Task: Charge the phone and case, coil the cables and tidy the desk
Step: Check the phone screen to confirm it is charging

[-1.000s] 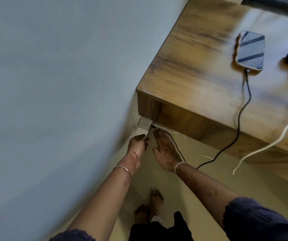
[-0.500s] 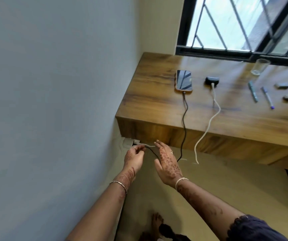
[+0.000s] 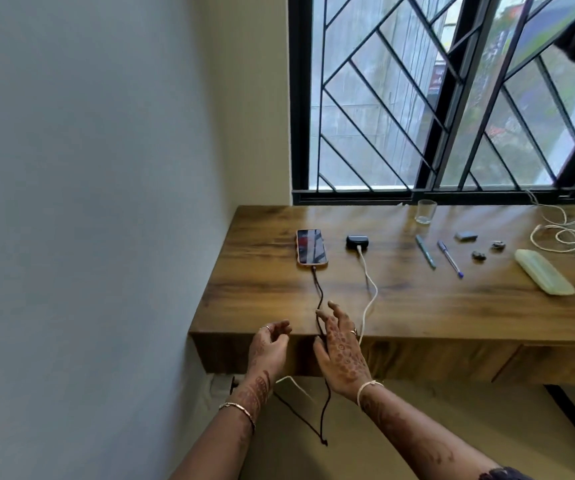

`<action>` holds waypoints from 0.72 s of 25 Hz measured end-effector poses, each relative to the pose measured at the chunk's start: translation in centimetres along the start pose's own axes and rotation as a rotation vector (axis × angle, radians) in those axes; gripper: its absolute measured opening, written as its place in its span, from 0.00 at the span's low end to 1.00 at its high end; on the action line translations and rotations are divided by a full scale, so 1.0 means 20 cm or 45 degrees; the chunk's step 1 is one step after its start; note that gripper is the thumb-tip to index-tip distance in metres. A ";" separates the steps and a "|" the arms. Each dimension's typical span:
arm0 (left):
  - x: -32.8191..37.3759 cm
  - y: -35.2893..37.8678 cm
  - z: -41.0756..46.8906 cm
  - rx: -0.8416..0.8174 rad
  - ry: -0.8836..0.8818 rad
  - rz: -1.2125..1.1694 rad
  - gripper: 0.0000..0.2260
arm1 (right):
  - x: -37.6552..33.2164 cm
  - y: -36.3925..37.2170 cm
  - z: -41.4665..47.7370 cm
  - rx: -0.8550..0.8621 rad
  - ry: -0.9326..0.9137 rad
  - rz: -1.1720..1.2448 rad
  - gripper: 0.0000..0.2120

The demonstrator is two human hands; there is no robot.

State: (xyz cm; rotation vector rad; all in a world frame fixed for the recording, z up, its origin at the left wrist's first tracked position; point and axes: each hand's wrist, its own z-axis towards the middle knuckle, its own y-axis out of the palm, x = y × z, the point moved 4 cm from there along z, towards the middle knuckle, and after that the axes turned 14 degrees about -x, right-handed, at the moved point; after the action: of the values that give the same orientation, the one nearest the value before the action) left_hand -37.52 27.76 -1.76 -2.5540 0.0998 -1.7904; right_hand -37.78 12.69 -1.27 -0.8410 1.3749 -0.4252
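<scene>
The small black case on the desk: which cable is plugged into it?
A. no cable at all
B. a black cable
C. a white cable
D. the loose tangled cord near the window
C: a white cable enters the front of the small black case and runs over the desk edge, while the black cable goes to the phone.

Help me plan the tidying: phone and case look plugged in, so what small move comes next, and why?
Probably reach the right hand toward the loose white cord tangle at the desk's far right to coil it; both hands are empty, and the phone and case already have cables attached.
</scene>
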 end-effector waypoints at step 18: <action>0.31 0.19 0.87 0.208 -0.004 0.087 0.17 | 0.37 -0.33 0.98 -0.227 0.164 0.141 0.31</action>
State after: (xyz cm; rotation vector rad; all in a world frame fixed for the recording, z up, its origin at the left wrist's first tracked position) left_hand -19.17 23.15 -2.20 -2.4114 0.0384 -1.6948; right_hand -16.18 8.50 -1.90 -0.8894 1.5885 -0.2776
